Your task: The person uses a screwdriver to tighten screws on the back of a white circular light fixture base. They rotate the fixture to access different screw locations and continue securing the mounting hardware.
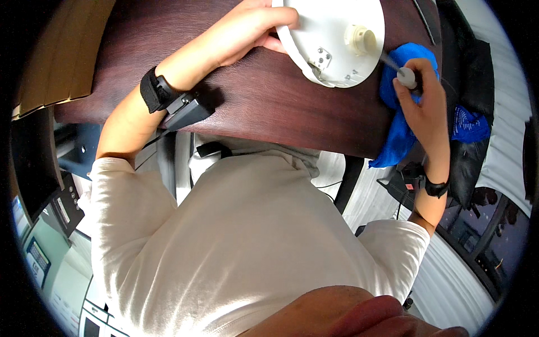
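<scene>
1. Nearest my camera I get part of the wearer's face (337,314), then the pale shirt (236,236).
2. The right hand (424,109) grips a white-ended tool (406,77) beside and over a blue cloth (401,135).
3. From that hand, I judge the key relation thus: the white dish (314,33) lies up and to the left, and the tool's long axis slants toward its right rim and the cream socket (355,40). The tip blurs; I can't tell whether it touches.
4. The left hand (255,28) is the nearer one, closed around the dish's left rim over the dark tabletop (252,106).
5. I see pale print on a blue packet (470,124) at far right, too small to read.
</scene>
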Demonstrator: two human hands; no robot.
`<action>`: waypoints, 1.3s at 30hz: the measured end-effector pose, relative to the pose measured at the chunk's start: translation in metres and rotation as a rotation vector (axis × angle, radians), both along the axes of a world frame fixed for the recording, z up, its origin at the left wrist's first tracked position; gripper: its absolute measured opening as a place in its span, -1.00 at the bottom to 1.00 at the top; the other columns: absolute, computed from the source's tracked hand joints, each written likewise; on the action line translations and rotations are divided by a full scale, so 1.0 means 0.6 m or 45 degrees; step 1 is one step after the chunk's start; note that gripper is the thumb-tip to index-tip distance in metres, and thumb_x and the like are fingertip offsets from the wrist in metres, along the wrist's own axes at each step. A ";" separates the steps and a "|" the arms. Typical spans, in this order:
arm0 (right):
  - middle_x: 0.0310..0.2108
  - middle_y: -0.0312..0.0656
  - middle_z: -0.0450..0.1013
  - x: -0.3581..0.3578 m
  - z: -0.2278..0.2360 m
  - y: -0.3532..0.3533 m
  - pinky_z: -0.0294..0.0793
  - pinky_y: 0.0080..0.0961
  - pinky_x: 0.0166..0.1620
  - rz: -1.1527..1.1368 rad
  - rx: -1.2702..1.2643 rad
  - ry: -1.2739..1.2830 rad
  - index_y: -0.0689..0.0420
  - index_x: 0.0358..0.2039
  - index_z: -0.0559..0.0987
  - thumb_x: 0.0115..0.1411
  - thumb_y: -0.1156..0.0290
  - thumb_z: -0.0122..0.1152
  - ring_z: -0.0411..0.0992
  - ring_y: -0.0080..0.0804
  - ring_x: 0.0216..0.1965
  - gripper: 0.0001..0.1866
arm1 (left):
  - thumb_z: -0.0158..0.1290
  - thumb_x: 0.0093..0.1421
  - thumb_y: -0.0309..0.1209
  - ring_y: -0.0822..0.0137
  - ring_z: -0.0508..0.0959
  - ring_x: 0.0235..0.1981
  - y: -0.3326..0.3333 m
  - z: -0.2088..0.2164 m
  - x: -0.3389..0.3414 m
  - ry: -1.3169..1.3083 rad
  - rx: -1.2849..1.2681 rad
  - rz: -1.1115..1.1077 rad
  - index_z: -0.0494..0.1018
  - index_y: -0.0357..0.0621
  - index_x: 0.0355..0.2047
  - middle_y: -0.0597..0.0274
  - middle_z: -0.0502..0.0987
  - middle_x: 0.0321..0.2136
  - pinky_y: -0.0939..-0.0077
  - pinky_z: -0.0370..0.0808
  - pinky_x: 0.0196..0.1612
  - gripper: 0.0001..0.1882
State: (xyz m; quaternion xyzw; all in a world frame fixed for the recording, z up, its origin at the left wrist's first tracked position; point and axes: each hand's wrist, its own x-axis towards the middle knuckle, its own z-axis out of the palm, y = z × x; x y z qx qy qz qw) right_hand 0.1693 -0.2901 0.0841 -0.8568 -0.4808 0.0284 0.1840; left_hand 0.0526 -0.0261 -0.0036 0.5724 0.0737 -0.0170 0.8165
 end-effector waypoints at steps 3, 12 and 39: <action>-0.53 -0.14 0.40 -0.004 -0.027 0.001 0.32 -0.57 -0.41 -0.230 -0.012 0.538 0.15 -0.43 0.49 0.04 0.33 0.25 0.41 -0.35 -0.49 -0.81 | -0.11 0.10 -0.41 0.38 0.51 -0.24 0.003 -0.003 0.000 -0.013 0.000 -0.028 0.30 -0.34 -0.07 0.16 0.45 -0.23 0.39 0.56 -0.17 -0.62; -0.61 -0.06 0.44 -0.037 -0.094 0.097 0.41 -0.45 -0.48 0.058 0.067 0.304 0.11 -0.37 0.54 0.03 0.22 0.25 0.48 -0.20 -0.56 -0.76 | -0.11 0.18 -0.37 0.39 0.51 -0.22 0.014 -0.031 -0.001 -0.071 -0.003 -0.018 0.25 -0.28 -0.01 0.16 0.43 -0.18 0.39 0.56 -0.16 -0.62; -0.47 -0.09 0.49 -0.039 -0.096 0.117 0.46 -0.45 -0.41 0.236 0.102 0.056 0.09 -0.34 0.50 -0.01 0.37 0.25 0.51 -0.21 -0.46 -0.79 | -0.06 0.09 -0.37 0.46 0.50 -0.32 0.005 -0.010 -0.001 -0.013 -0.031 -0.009 0.33 -0.28 -0.13 0.23 0.43 -0.30 0.55 0.57 -0.24 -0.66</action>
